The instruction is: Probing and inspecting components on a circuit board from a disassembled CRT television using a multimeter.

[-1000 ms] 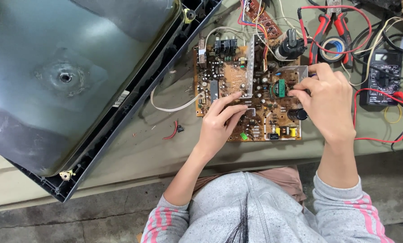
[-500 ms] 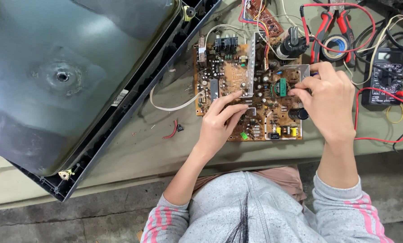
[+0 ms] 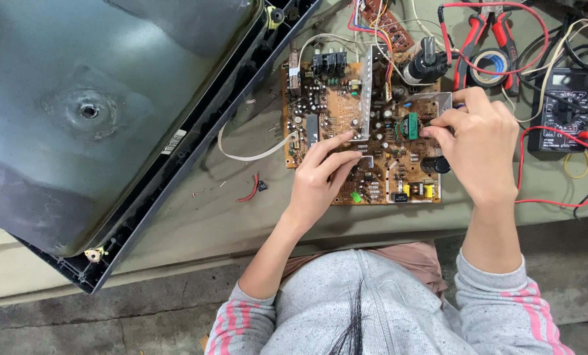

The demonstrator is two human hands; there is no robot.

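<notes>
While two hands (image 3: 320,177) (image 3: 474,148) touch one circuit board (image 3: 327,105).

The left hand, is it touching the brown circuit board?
Touching. The head view shows the left hand with its fingertips resting directly on the brown circuit board, no gap visible.

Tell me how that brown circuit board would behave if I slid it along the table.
The circuit board looks stiff, so it would probably slide flat. Wires at its far edge would likely tug back. Its tall parts seem fragile, so the left hand should push the edge.
</notes>
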